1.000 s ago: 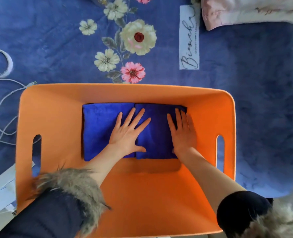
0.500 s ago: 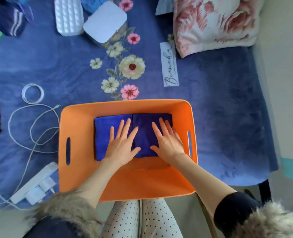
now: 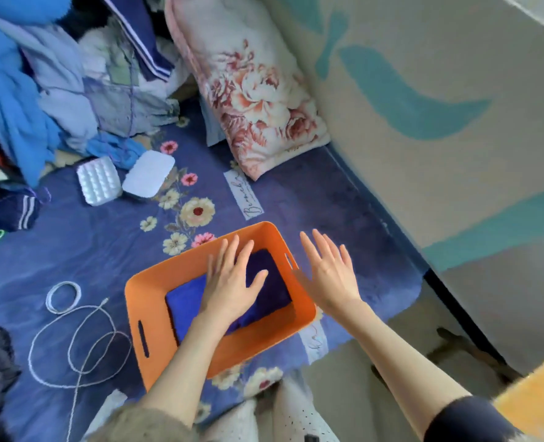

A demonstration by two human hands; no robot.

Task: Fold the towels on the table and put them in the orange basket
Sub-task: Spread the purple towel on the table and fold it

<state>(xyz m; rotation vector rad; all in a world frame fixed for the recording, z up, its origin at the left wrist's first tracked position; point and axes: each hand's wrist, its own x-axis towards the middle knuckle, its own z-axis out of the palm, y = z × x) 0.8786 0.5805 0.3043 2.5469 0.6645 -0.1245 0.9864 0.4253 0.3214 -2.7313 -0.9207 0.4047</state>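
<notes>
Both hands have lifted off the towels (image 3: pixel 187 301): the right hand (image 3: pixel 329 274) hovers beside the basket (image 3: pixel 143 301), fingers straight and spread, while the left hand (image 3: pixel 232 279) is flat-fingered above it; two folded towels lie side by side inside, on the bed

Head camera, single wide-angle view, looking steeply down and forward.

It sat above the person's lap, close over both forearms, with the basket (image 3: pixel 143 307) low and centre on the blanket (image 3: pixel 82 247). The left hand (image 3: pixel 232 282) lay over the basket, the right hand (image 3: pixel 331 275) just off its right edge. The frame was tilted; a wall (image 3: pixel 423 138) filled the upper right and a pillow (image 3: pixel 248 100) the top centre. There was no second view to overlap.
</notes>
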